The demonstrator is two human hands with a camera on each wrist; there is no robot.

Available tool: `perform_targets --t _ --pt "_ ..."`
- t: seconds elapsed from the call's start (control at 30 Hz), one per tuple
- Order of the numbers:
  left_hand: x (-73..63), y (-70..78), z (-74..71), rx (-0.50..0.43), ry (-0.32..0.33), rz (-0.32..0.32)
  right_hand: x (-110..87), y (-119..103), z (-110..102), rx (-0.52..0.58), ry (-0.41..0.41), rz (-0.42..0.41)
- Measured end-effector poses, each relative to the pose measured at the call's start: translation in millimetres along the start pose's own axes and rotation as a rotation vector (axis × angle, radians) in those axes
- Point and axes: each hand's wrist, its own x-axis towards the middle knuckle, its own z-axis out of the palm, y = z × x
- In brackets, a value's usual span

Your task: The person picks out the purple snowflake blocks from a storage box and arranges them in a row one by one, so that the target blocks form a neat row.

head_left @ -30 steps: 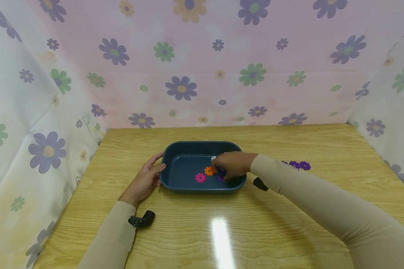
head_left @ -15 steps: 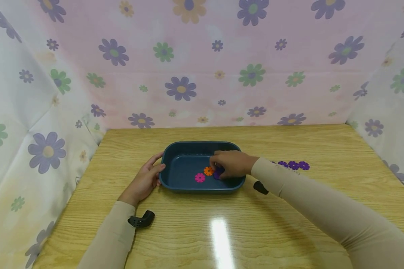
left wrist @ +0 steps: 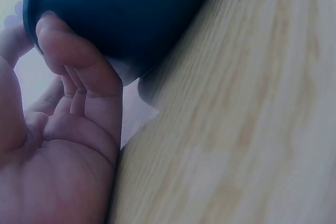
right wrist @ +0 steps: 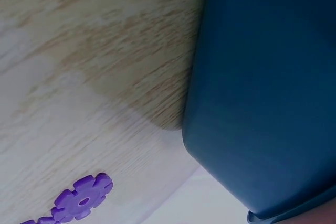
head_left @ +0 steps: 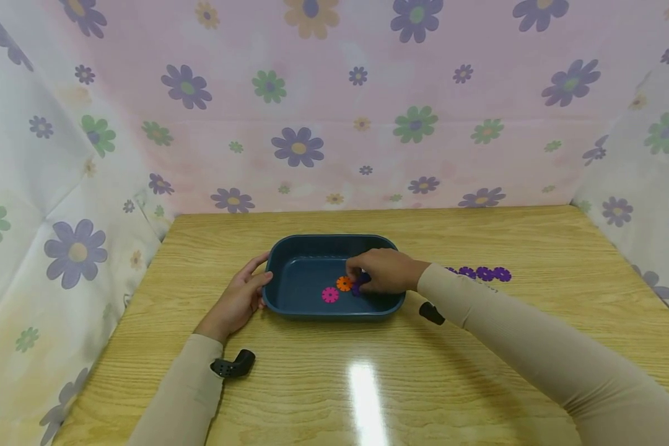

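A dark blue plastic tub [head_left: 334,316] stands on the table. My left hand [head_left: 236,303] holds its left end, thumb on the rim and fingers against the outside; the left wrist view shows curled fingers [left wrist: 73,51] at the tub wall. My right hand [head_left: 384,271] reaches over the right end into the tub. Its curled fingers and thumb pinch a purple notched disc [head_left: 357,288], partly hidden by the hand. Beside it on the tub floor lie an orange notched disc [head_left: 344,284] and a pink one [head_left: 330,295]. The right wrist view does not show the fingertips.
Several purple notched discs [head_left: 484,274] lie in a row on the table, right of the tub, partly behind the right sleeve [head_left: 479,303]. One purple disc [right wrist: 84,198] shows in the right wrist view. A flowered cloth [head_left: 334,155] stands behind and beside the wooden table [head_left: 290,384].
The right hand has shifted slightly left inside the tub, the purple disc with it, closer to the orange disc. A white piece seen earlier is now hidden. The left hand stays on the tub.
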Motion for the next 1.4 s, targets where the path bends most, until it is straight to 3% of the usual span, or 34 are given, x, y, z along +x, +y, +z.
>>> perform_targets --t 0.17,0.27,0.43,0.6,0.73,0.9,1.17,1.4 --pt "0.5 -0.4 -0.1 -0.004 -0.003 0.001 -1.3 1 1 0.039 0.039 -0.014" --pt "-0.3 -0.1 0.2 -0.002 -0.003 -0.002 -2.1 2 -1 0.120 0.094 -0.026" --pt "-0.9 0.0 1.5 -0.003 -0.001 0.004 -12.6 4 -7 0.301 0.275 0.003" --pt "-0.8 -1.4 1.4 -0.005 -0.007 0.009 -40.2 5 -14 0.397 0.444 0.046" --pt "-1.0 -1.4 0.3 0.000 -0.021 0.021 -68.6 7 -16 0.414 0.570 0.088" --pt "0.1 -4.2 1.0 -0.010 -0.021 0.030 -102.5 18 -4 0.399 0.705 0.136" --pt "-0.2 -4.3 2.4 -0.012 -0.012 0.017 -141.4 36 7 0.311 0.826 0.175" --pt "-0.1 -2.9 1.4 -0.013 -0.011 0.035 -167.2 55 1 0.345 0.959 0.197"
